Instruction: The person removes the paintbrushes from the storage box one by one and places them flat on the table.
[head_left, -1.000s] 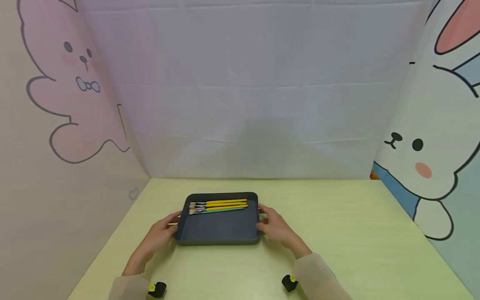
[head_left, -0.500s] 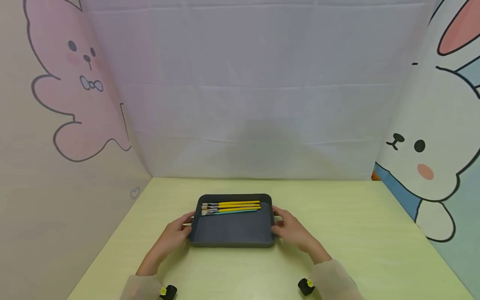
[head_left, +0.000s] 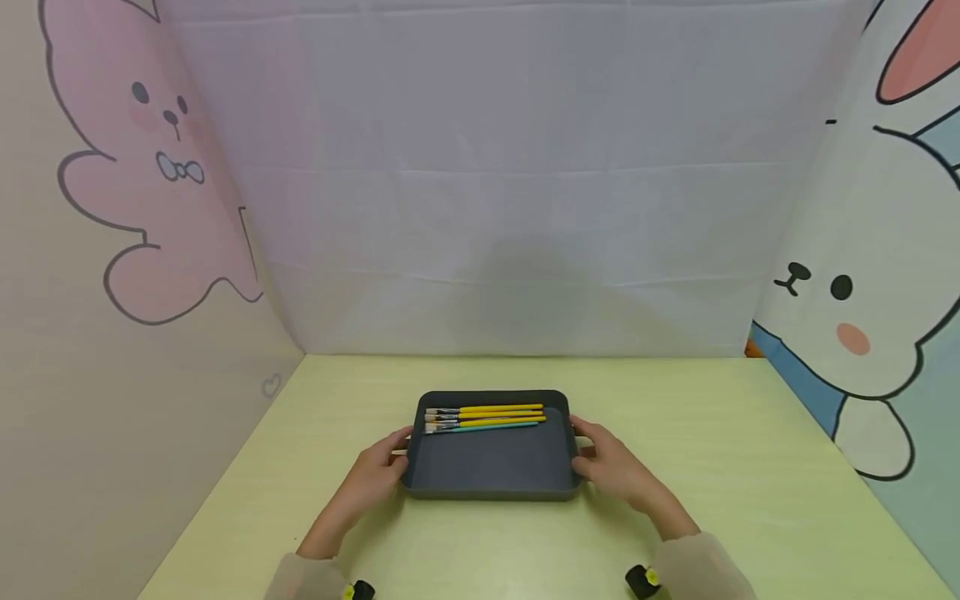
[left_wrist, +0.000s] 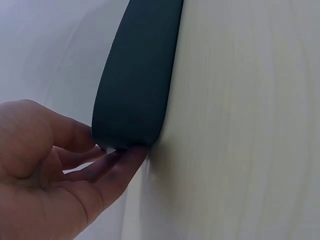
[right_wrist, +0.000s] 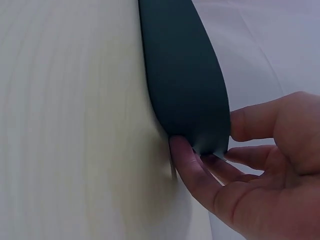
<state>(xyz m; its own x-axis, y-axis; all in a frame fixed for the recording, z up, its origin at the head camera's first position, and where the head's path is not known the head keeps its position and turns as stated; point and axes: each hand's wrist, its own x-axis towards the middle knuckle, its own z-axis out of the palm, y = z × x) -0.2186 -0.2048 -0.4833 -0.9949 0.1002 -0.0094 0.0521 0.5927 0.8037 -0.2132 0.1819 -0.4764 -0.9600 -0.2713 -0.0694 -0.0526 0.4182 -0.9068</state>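
Head view: L hand (head_left: 371, 474) and R hand (head_left: 617, 471) have the dk grey tray (head_left: 491, 468) btwn them, fingers (left_wrist: 121, 174) clamped on its opp. ends, over the pale surface (head_left: 487, 546); can't tell if its base touches. I'd hold both ends level w/ equal pressure & make any shift slow, so the brushes (head_left: 501, 414) don't roll. Tray's matte, shallow, w/ rounded corners; 4 brushes, 3 yellow-handled + 1 teal, lie side by side near its far wall.

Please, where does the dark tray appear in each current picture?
Head: the tray, below centre, seen from above.
Left wrist: the tray, upper part, slightly left of centre.
Right wrist: the tray, upper part, slightly right of centre.
Shared landmark: the pale table, visible in all three.
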